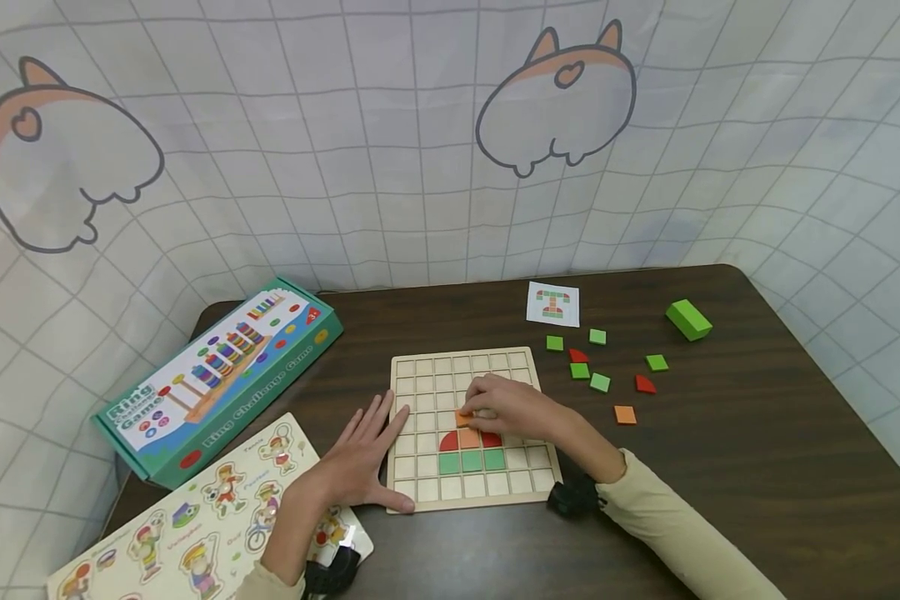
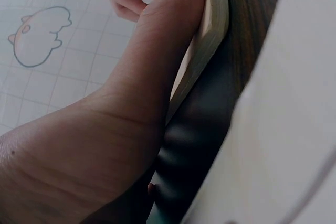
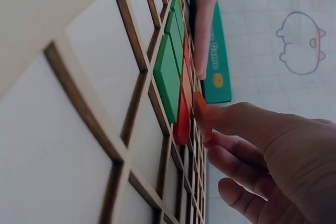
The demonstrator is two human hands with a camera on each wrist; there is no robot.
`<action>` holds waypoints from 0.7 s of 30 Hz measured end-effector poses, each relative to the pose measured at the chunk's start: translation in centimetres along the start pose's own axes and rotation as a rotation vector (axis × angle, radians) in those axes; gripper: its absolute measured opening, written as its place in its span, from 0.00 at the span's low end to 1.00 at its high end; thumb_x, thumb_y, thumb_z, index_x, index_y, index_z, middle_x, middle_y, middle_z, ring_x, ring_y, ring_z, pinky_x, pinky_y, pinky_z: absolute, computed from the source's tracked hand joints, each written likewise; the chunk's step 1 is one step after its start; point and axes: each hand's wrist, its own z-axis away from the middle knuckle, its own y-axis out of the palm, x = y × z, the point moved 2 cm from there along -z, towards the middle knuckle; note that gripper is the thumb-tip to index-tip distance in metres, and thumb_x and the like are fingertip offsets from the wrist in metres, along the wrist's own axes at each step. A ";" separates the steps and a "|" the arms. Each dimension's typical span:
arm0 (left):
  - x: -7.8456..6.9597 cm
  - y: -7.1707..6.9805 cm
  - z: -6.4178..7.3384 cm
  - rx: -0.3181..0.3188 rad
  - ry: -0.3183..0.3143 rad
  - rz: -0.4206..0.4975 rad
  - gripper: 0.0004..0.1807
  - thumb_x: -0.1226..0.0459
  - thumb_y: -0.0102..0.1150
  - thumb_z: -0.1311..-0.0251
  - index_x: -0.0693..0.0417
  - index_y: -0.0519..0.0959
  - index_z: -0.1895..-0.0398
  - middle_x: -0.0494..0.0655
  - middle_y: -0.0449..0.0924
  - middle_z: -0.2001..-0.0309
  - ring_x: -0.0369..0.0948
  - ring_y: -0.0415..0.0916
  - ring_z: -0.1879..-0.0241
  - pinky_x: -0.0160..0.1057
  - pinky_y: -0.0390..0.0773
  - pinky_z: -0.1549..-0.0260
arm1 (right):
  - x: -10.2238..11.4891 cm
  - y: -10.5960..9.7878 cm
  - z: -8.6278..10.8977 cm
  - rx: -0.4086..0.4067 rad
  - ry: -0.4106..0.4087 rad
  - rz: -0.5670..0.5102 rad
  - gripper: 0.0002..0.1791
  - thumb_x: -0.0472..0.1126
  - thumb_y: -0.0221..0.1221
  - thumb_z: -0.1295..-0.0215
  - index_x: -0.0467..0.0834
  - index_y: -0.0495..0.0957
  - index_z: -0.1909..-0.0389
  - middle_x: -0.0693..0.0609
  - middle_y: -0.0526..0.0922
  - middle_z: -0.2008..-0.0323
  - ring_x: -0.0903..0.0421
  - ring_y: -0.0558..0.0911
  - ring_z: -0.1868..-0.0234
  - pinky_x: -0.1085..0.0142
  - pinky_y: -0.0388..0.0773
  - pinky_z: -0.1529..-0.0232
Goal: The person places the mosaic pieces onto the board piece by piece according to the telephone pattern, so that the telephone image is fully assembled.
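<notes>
My right hand [image 1: 512, 407] pinches an orange square tile [image 3: 201, 115] between thumb and fingers, right at the surface of a wooden grid board [image 1: 427, 492]. In the head view that tile lies just above a placed orange tile [image 1: 468, 438], which has a red quarter-round piece [image 1: 448, 441] on its left and another red piece [image 1: 491, 439] on its right. Below them runs a row of green square tiles [image 1: 471, 460]. My left hand [image 1: 360, 462] rests with fingers spread along the board's left edge, thumb at the near left corner.
Right of the board lie loose green tiles [image 1: 600, 382], red pieces [image 1: 645, 384], an orange tile [image 1: 625, 415] and a green block [image 1: 689, 320]. A pattern card [image 1: 552, 304] lies behind them. At left are a Ring Challenge Game box [image 1: 217, 375] and a picture puzzle board [image 1: 172, 542].
</notes>
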 end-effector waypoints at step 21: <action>-0.1 -0.1 0.0 0.004 -0.009 -0.001 0.71 0.29 0.67 0.64 0.49 0.42 0.21 0.54 0.27 0.21 0.54 0.29 0.21 0.59 0.41 0.25 | -0.2 0.4 0.0 -0.011 -0.035 0.044 0.12 0.43 0.64 0.37 0.46 0.87 0.55 0.54 0.81 0.60 0.60 0.75 0.60 0.71 0.77 0.60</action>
